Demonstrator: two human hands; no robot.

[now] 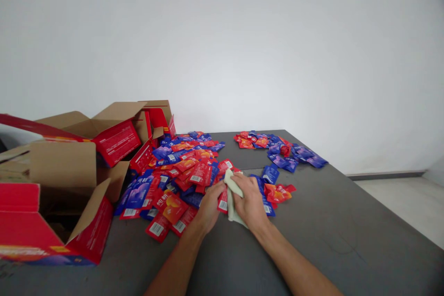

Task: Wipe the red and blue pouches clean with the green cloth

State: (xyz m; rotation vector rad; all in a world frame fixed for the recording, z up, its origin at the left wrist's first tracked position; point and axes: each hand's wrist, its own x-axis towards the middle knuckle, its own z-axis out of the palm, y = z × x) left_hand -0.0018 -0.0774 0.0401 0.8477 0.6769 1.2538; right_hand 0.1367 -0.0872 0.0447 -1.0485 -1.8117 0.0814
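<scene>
My right hand is closed on a pale green cloth, which hangs down to the table under the palm. Just left of it, my left hand has its fingers together on the edge of a red packet beside the cloth. A large pile of red and blue packets spreads to the left of and beyond my hands. Next to my right hand lie a blue packet and an orange-red packet.
Open red cardboard boxes stand at the left, the nearest one close to the front. Another group of packets lies at the back right of the grey table. A white wall rises behind.
</scene>
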